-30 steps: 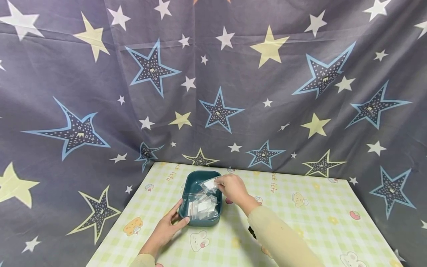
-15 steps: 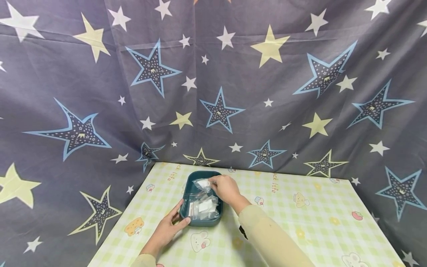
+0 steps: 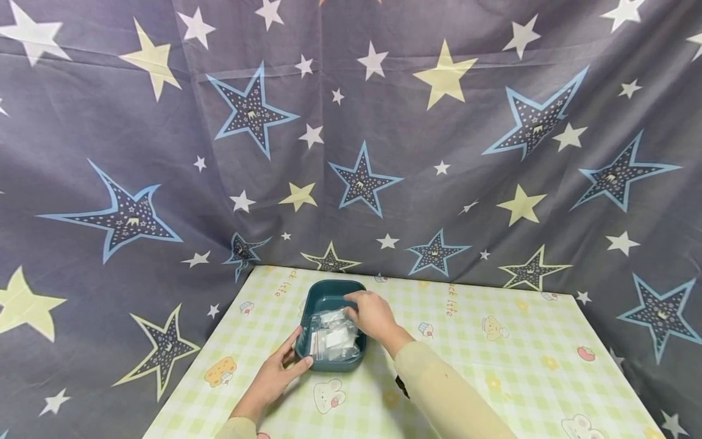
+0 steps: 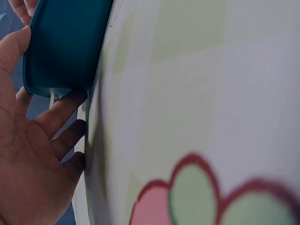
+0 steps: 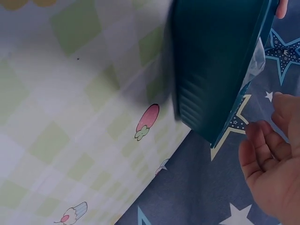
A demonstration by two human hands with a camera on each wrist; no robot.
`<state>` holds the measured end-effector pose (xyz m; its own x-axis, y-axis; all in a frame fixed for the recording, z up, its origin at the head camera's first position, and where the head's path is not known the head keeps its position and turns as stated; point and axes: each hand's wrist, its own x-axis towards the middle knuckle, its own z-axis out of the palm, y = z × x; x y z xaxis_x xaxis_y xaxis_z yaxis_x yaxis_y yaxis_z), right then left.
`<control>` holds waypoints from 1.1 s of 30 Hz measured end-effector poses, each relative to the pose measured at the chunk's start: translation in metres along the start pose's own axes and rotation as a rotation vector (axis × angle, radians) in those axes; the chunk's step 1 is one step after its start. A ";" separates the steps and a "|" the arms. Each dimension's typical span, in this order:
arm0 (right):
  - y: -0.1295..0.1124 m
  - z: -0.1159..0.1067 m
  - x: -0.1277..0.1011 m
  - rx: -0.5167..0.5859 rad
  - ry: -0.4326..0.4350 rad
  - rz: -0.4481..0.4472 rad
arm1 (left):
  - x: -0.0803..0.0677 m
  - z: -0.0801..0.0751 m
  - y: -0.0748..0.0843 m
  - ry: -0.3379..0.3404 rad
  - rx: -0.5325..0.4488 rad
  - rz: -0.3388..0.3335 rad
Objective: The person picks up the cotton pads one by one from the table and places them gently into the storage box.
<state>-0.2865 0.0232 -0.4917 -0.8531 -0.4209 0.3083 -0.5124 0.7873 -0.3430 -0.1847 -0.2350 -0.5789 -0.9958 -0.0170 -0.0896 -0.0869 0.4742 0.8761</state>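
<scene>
A dark teal plastic bin (image 3: 332, 367) stands near the table's back left. Inside its nearer half lie several clear plastic zip bags (image 3: 332, 339) with white contents, overlapping. My left hand (image 3: 272, 375) holds the bin's near left corner, thumb at the near rim and fingers along the left side; the left wrist view shows this hand (image 4: 40, 136) against the wall. My right hand (image 3: 374, 314) hovers over the bin's right rim, holding nothing. In the right wrist view the right hand (image 5: 276, 159) has loosely bent fingers, apart from the bin (image 5: 211, 61).
The table (image 3: 493, 366) wears a green-and-white checked cloth with cartoon prints. Behind it and at both sides hangs a grey star-patterned curtain (image 3: 351, 122), close to the table's back edge.
The right hand held a zip bag over the bin's far half and moved it left. Now that hand has let go, and the bag lies on the others, nearer me. The left hand stayed put.
</scene>
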 end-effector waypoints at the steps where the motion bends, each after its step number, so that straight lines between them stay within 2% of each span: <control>1: 0.001 0.000 -0.001 0.005 0.002 0.003 | 0.000 0.000 0.000 0.000 0.000 0.000; 7: 0.012 -0.002 -0.004 0.025 0.037 0.021 | 0.000 0.001 -0.001 0.004 0.013 0.002; 16: 0.039 -0.007 -0.016 0.023 0.074 0.106 | 0.000 0.000 -0.001 0.004 0.003 -0.006; 26: 0.084 -0.019 -0.044 0.051 0.097 0.208 | 0.000 0.000 0.001 -0.010 -0.005 -0.014; 33: 0.121 -0.036 -0.073 0.020 0.079 0.279 | 0.000 -0.003 0.003 -0.014 0.005 -0.015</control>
<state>-0.2833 0.1654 -0.5241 -0.9513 -0.1525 0.2678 -0.2619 0.8582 -0.4415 -0.1850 -0.2363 -0.5749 -0.9939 -0.0118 -0.1097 -0.1019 0.4787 0.8721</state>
